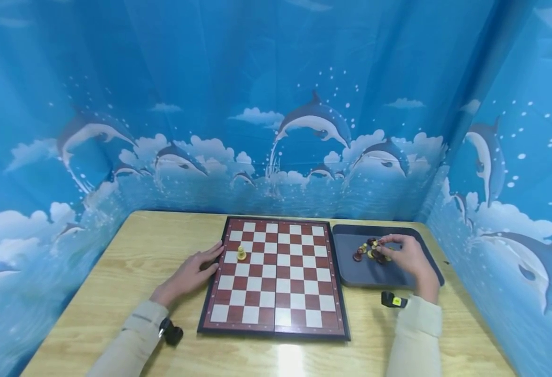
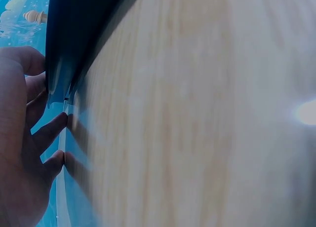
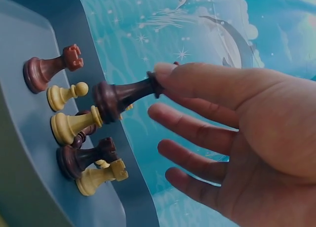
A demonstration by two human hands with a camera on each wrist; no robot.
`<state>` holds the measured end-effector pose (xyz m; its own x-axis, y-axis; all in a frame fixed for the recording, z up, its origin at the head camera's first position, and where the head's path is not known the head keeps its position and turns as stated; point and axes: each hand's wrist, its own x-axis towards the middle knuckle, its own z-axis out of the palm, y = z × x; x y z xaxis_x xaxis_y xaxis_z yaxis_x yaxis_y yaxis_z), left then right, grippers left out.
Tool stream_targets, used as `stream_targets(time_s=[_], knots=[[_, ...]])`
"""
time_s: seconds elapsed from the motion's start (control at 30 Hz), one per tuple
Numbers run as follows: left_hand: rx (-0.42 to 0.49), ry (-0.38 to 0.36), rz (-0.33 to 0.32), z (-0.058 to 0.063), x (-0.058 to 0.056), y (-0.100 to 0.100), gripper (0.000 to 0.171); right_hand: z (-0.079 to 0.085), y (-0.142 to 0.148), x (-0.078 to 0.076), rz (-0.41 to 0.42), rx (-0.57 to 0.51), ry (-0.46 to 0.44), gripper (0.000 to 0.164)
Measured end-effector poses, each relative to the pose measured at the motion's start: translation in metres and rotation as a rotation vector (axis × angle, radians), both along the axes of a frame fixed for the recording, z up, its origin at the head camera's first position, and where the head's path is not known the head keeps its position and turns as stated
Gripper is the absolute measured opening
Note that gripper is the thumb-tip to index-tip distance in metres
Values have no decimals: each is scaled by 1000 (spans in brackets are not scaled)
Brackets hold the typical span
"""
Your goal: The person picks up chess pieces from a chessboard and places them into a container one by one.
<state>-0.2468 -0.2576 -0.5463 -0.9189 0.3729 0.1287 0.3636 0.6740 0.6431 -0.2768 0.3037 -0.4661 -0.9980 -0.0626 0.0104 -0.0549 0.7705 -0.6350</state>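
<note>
My left hand (image 1: 191,272) rests at the left edge of the chessboard (image 1: 282,288), its fingers touching the frame and the thumb near the side. In the left wrist view, that hand (image 2: 19,133) lies against the board's dark side (image 2: 79,34). A pale pawn (image 1: 241,254) stands upright on the board's left half. Over the tray, my right hand (image 1: 409,256) pinches a dark brown chess piece (image 3: 118,98) between thumb and forefinger. The piece's top is hidden, so its kind cannot be told. The hand's other fingers (image 3: 192,128) are spread and hold nothing.
The grey tray (image 1: 365,277) is right of the board, with several pieces inside: a reddish rook (image 3: 37,74), a pale pawn (image 3: 58,97), a dark rook (image 3: 81,160) and a pale rook (image 3: 98,180) among them. A wooden table (image 1: 139,246) lies below; a dolphin-print curtain (image 1: 238,78) surrounds it.
</note>
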Motion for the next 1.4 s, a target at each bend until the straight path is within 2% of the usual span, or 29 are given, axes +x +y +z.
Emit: stream_targets(time_s=[0.27,0.43,0.87,1.2,1.4], knots=[[-1,-8,-1,0,0,0,53,-3,-1,0,0,27,-49,29],[-2,-20,7,0,0,0,53,1,-2,2,-3,17,-64,33],[-5,-14,7,-1,0,0,53,12,-4,6,-12,0,-11,39],[5,12,-9,-2,-3,-1,53,19,-35,-2,48,-56,48,34],[-5,9,-5,-4,-3,-2,53,14,-56,-8,111,-53,77,31]])
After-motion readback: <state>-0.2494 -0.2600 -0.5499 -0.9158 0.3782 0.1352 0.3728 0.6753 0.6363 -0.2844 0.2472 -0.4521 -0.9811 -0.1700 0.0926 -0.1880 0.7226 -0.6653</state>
